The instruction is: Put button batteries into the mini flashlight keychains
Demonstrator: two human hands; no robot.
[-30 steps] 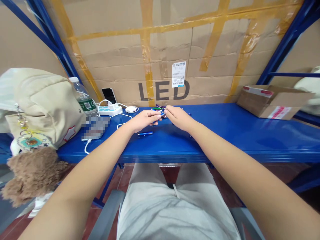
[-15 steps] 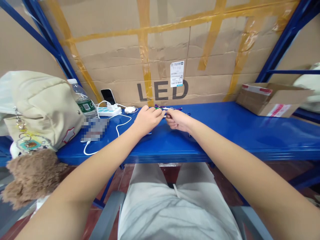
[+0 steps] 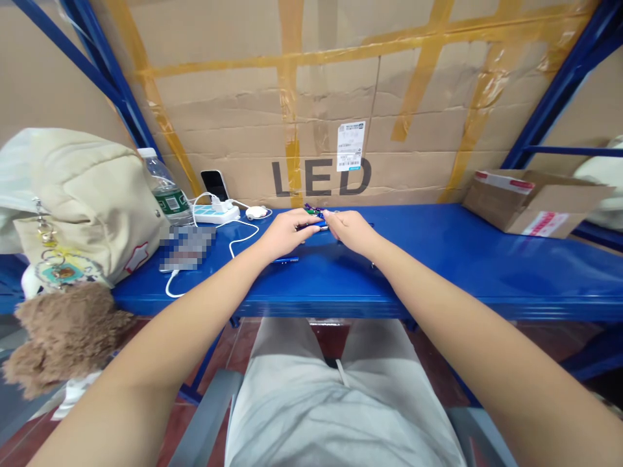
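Observation:
Over the blue tabletop (image 3: 423, 259), my left hand (image 3: 286, 232) pinches a slim blue pen-like stick (image 3: 311, 226) between thumb and fingers. My right hand (image 3: 353, 231) is closed just to the right, its fingertips almost meeting the left ones; what sits in them is too small to make out. Behind the fingers lie thin purple and green pieces (image 3: 311, 209), partly hidden by the hands. Another slim blue stick (image 3: 286, 261) rests on the table below my left wrist.
On the left are a cream bag (image 3: 87, 194) with a brown plush toy (image 3: 68, 337), a water bottle (image 3: 168, 191), a white power strip (image 3: 209, 214) with cables, and a blurred flat object (image 3: 187, 248). An open cardboard box (image 3: 540, 201) stands right. Large taped cardboard (image 3: 219, 130) backs the table.
My left hand has turned and its thumb has come away from the fingertips' bunch, so the blue stick now shows. My right hand has rolled slightly. The view has shifted a little.

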